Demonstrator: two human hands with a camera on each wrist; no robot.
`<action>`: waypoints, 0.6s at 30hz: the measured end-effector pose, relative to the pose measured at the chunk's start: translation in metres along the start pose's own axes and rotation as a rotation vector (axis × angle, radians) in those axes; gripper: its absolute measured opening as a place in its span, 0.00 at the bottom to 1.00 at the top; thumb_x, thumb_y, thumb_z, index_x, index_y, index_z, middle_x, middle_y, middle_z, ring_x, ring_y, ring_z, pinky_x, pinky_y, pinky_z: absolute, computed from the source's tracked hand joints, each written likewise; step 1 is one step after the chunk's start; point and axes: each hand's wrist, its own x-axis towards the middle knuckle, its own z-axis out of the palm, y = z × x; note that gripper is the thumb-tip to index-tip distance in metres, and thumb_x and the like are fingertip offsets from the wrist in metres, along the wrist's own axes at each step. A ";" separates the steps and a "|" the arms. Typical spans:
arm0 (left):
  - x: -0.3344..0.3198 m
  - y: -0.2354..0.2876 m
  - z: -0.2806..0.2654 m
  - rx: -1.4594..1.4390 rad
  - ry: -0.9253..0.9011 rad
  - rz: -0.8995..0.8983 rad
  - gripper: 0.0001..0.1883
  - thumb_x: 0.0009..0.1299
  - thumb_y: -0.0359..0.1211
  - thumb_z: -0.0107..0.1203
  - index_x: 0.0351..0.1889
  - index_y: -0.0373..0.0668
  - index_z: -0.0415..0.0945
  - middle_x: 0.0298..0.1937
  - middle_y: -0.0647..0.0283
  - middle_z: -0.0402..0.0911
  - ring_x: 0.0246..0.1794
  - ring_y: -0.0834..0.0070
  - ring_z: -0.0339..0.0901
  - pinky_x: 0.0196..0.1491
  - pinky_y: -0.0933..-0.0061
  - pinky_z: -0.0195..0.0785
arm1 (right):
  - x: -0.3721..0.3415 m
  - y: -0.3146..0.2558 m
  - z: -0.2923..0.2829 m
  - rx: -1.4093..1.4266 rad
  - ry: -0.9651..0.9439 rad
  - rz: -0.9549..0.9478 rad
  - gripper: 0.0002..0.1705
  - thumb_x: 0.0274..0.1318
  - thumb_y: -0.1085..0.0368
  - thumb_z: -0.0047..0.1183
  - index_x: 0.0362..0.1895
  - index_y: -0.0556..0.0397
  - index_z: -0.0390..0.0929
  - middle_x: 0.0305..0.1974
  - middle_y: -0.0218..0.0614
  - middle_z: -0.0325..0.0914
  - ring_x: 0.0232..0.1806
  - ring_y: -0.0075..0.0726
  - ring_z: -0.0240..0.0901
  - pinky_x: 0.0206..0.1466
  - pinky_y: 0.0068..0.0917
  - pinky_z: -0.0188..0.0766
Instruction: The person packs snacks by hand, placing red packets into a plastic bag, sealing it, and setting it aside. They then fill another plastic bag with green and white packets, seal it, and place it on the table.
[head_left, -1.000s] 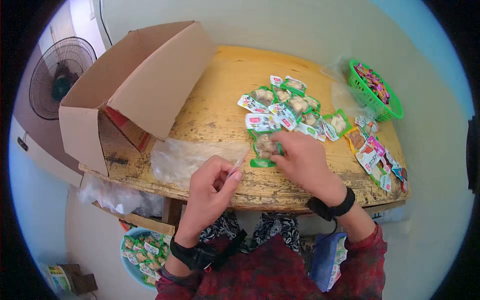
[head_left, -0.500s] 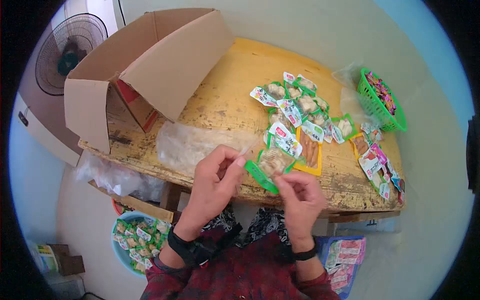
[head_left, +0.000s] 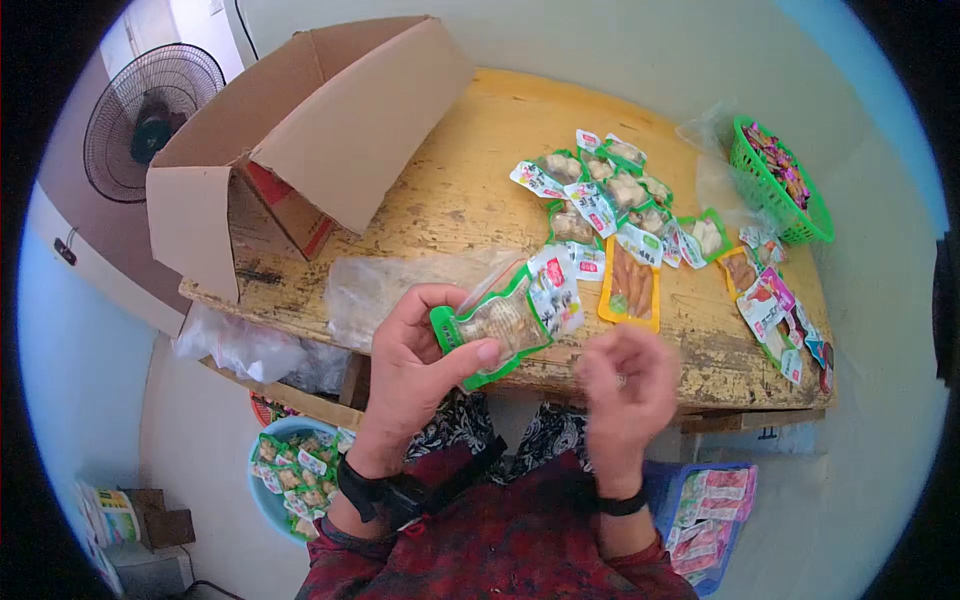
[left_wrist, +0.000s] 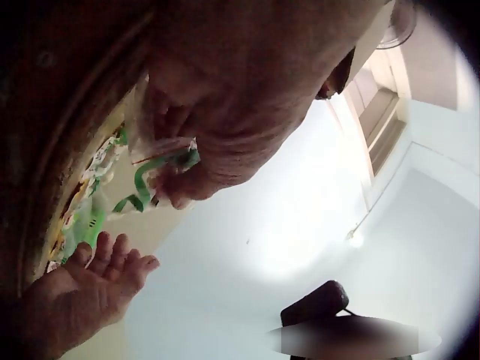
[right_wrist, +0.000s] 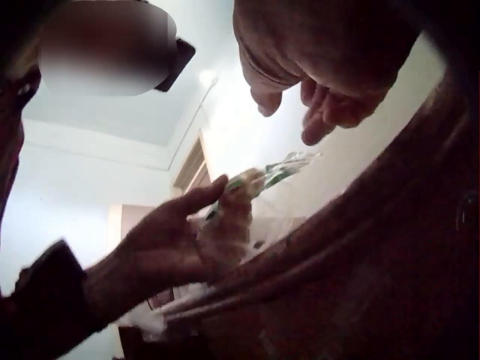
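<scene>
My left hand holds a green-edged snack packet above the table's front edge, its thumb lying across the packet's clear front. Pale lumps show through the window; the white printed end points up and right. In the left wrist view, thin clear plastic shows at the same fingers. To the right of the packet, my right hand is apart from it, blurred, fingers loosely bent around nothing. Just beyond that hand lies a yellow-edged packet on the table. A pile of green-edged packets sits farther back.
An open cardboard box occupies the table's left side, with a clear plastic bag before it. At right are mixed packets and a green basket of wrapped snacks. Below are a blue basin and a blue tray, both holding packets.
My right hand has brought the green-edged packet from the table to the left hand, let go and moved right. The left thumb now lies over the packet. The yellow-edged packet has come into view.
</scene>
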 end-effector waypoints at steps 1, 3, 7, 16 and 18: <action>-0.001 0.002 -0.003 -0.014 -0.041 -0.012 0.23 0.65 0.22 0.71 0.56 0.36 0.73 0.49 0.64 0.82 0.49 0.79 0.82 0.53 0.73 0.78 | 0.012 -0.003 -0.003 0.001 -0.019 0.015 0.29 0.52 0.74 0.70 0.59 0.56 0.74 0.39 0.33 0.83 0.33 0.24 0.78 0.36 0.22 0.75; -0.004 0.003 -0.005 -0.007 -0.115 -0.023 0.24 0.64 0.22 0.71 0.56 0.36 0.73 0.49 0.63 0.82 0.49 0.78 0.82 0.53 0.73 0.78 | 0.033 -0.018 -0.006 0.006 -0.051 0.047 0.29 0.54 0.73 0.70 0.59 0.56 0.73 0.40 0.32 0.82 0.32 0.23 0.77 0.35 0.20 0.75; -0.005 0.003 0.000 0.005 -0.179 -0.029 0.23 0.64 0.21 0.71 0.55 0.37 0.73 0.49 0.63 0.82 0.50 0.78 0.82 0.53 0.74 0.78 | 0.031 -0.030 -0.011 0.369 -0.357 0.552 0.20 0.61 0.70 0.66 0.55 0.57 0.76 0.39 0.31 0.83 0.32 0.19 0.77 0.31 0.19 0.78; -0.001 -0.002 0.009 0.134 0.069 -0.022 0.10 0.72 0.24 0.63 0.48 0.36 0.76 0.34 0.67 0.82 0.30 0.85 0.76 0.32 0.83 0.69 | 0.034 -0.017 -0.033 0.214 -0.174 0.507 0.07 0.70 0.69 0.58 0.47 0.57 0.75 0.32 0.31 0.83 0.22 0.14 0.73 0.23 0.16 0.74; -0.001 0.000 0.020 0.155 0.110 0.029 0.07 0.73 0.24 0.62 0.46 0.36 0.76 0.33 0.68 0.81 0.29 0.86 0.75 0.31 0.83 0.68 | 0.030 -0.015 -0.028 0.220 -0.189 0.491 0.07 0.70 0.69 0.57 0.48 0.58 0.75 0.33 0.32 0.83 0.22 0.16 0.74 0.21 0.16 0.72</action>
